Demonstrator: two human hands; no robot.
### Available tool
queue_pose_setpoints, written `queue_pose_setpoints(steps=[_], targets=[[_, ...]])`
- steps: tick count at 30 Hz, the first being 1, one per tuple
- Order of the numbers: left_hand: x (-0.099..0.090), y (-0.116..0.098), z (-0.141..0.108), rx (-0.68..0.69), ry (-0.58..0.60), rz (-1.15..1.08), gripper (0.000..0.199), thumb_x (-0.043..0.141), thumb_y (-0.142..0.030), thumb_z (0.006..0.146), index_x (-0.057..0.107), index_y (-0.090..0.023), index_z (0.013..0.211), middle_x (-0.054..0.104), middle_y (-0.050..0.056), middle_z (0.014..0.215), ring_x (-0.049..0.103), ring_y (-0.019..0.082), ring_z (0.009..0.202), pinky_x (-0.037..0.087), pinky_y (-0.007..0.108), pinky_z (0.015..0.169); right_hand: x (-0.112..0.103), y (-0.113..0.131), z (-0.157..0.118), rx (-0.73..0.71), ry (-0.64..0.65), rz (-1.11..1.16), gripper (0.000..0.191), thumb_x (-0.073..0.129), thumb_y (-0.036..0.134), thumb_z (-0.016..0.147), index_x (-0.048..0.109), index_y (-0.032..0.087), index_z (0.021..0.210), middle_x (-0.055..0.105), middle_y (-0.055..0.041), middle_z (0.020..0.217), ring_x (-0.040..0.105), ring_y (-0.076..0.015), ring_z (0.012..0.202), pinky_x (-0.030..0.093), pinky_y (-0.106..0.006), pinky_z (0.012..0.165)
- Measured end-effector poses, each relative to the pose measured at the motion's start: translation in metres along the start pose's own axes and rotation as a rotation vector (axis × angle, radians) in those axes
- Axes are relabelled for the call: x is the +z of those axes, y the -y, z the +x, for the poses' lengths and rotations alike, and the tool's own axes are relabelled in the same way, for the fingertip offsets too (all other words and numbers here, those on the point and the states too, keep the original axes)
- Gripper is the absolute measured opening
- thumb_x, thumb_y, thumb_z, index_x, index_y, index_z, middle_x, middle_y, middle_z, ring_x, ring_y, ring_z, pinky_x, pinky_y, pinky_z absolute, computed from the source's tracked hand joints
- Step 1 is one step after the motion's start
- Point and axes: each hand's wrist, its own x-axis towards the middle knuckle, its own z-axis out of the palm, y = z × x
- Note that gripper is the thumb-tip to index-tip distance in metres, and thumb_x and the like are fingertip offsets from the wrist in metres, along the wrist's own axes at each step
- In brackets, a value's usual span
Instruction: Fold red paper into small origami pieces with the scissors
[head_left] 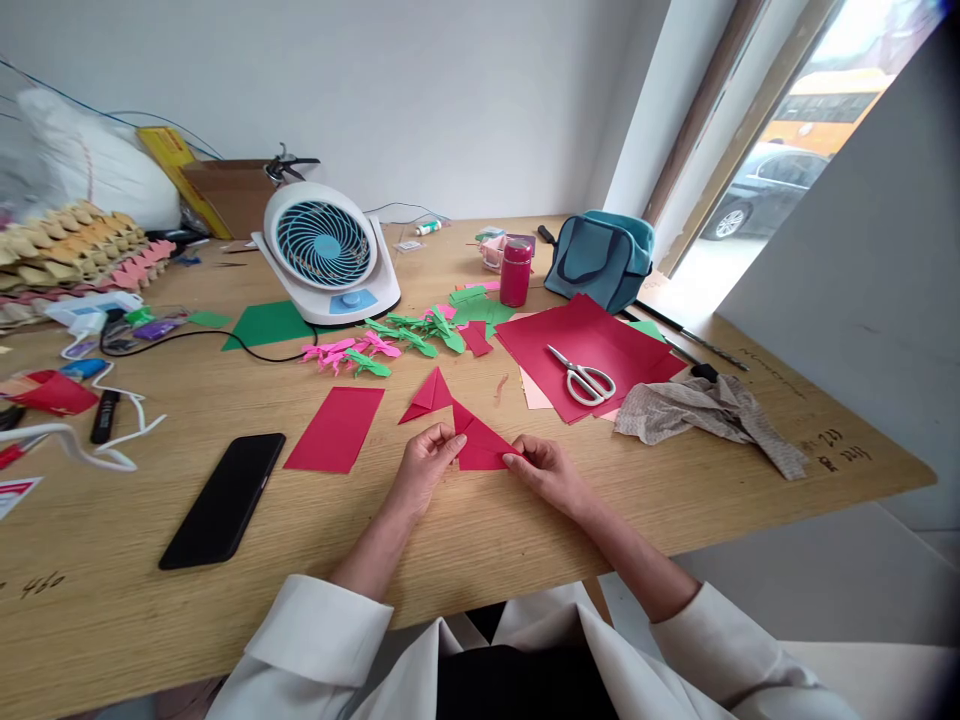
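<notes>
Between my two hands is a piece of red paper [481, 442] with a slanting folded edge, held just above or on the table. My left hand [426, 462] pinches its left side between thumb and fingers. At its right corner, my right hand [551, 472] grips the paper the same way. Just beyond my left hand lies a folded red paper triangle [429, 396]. A flat red paper rectangle [335, 430] rests farther left. White-handled scissors [589, 383] lie on a stack of large red sheets [630, 345] to the right.
A black phone [223, 502] lies at front left. Pink and green folded paper pieces [409, 333] sit before a white fan [326, 250]. Behind the red sheets stand a red flask [515, 272] and a teal bag [600, 260]. A crumpled cloth [697, 412] lies at right.
</notes>
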Motion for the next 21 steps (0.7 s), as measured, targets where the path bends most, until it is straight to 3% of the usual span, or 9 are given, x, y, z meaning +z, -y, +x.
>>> queue_pose_setpoints(steps=[9,15,21], targets=[[-0.002,0.001,0.0,0.023,0.021,0.009,0.036,0.072,-0.047,0.074,0.053,-0.017,0.065,0.046,-0.005,0.058,0.04,0.008,0.056,0.032,0.022,0.056,-0.003,0.014,0.0,-0.024,-0.131,-0.044,0.046,0.056,0.057,0.087,0.049,0.019,0.061,0.042,0.0024,0.058,0.037,-0.0121,0.056,0.031,-0.027,0.056],[0.0,0.001,0.0,0.03,0.035,-0.022,0.035,0.074,-0.045,0.073,0.053,-0.017,0.066,0.045,-0.006,0.058,0.039,0.008,0.056,0.031,0.022,0.056,-0.006,0.017,-0.002,-0.098,-0.174,-0.034,0.043,0.056,0.053,0.089,0.052,0.02,0.061,0.047,0.0002,0.062,0.044,-0.0144,0.062,0.038,-0.028,0.062],[0.0,0.004,0.0,-0.008,0.06,-0.14,0.036,0.077,-0.041,0.072,0.051,-0.017,0.066,0.049,-0.006,0.058,0.041,0.007,0.055,0.031,0.021,0.056,-0.001,0.029,0.0,-0.196,-0.201,0.004,0.031,0.06,0.049,0.089,0.065,0.021,0.076,0.053,-0.0013,0.07,0.049,-0.0157,0.067,0.042,-0.03,0.064]])
